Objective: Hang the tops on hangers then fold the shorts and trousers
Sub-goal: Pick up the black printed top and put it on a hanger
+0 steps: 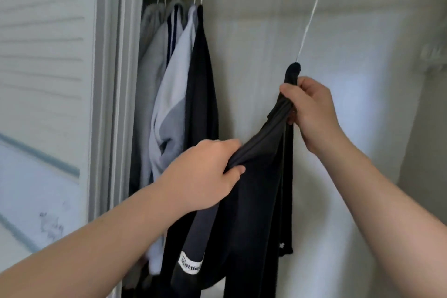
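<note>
**Figure.** We saw the dark top (256, 189) draped on a hanger whose wire hook (306, 29) rose from the right hand (312, 109) toward 1 o'clock, its long axis steep and slightly tilted, its tip resting on nothing. The right hand was closed round the hanger's neck and the gathered collar. The left hand (208, 176), at 8 o'clock from it, gripped a fold of the top's shoulder between curled fingers and thumb, so that the cloth ran between the two hands along a 2-to-8 o'clock line. The body of the top hung toward 6 o'clock, a white label (191, 265) showing low at 7 o'clock. The right hand lay nearer the hook, and we judged that lifting the hook to the rail would fall to it. The rail itself we could not make out. The tops already hung (183, 80) sat at 10 o'clock from the right hand, just beside the left hand, their wires running up out of view. We judged them the only crowding, with the louvred door (43, 55) beyond at 9 o'clock. The closet's back wall (254, 55) showed behind the hook.
</note>
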`<action>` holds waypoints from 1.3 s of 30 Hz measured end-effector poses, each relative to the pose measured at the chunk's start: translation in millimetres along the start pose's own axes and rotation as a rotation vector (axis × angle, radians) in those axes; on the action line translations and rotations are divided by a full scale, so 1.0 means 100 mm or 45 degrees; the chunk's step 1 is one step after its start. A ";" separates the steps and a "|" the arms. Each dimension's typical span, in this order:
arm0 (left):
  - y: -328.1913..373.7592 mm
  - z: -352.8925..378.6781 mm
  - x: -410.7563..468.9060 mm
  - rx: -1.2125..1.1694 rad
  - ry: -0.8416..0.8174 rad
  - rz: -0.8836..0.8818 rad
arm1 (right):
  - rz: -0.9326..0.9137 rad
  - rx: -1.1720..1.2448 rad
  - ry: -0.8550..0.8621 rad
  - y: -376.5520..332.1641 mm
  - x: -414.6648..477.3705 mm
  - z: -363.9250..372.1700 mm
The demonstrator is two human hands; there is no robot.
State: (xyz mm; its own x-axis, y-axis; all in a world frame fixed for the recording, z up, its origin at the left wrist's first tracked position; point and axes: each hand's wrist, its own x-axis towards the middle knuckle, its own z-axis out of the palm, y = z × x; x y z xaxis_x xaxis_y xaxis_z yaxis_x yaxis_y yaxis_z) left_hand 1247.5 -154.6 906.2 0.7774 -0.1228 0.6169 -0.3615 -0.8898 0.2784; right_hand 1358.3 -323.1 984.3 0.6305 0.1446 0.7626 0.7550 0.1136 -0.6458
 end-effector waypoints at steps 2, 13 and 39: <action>0.07 -0.17 0.35 0.059 0.050 0.050 | -0.085 -0.052 -0.010 -0.12 0.42 -0.10; 0.50 -0.86 1.58 0.547 0.133 0.108 | -0.173 -0.250 0.081 -0.60 2.00 -0.34; 0.11 -0.99 1.40 0.906 0.007 -0.028 | 0.076 -0.659 -0.197 -0.50 1.77 0.18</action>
State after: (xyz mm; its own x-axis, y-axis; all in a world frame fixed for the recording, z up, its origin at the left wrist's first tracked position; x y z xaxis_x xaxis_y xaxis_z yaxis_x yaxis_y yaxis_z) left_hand 1301.4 -137.8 1068.6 0.7774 -0.1010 0.6209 0.0794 -0.9634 -0.2561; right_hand 1429.3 -285.3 1151.2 0.6704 0.2836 0.6856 0.7335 -0.3927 -0.5548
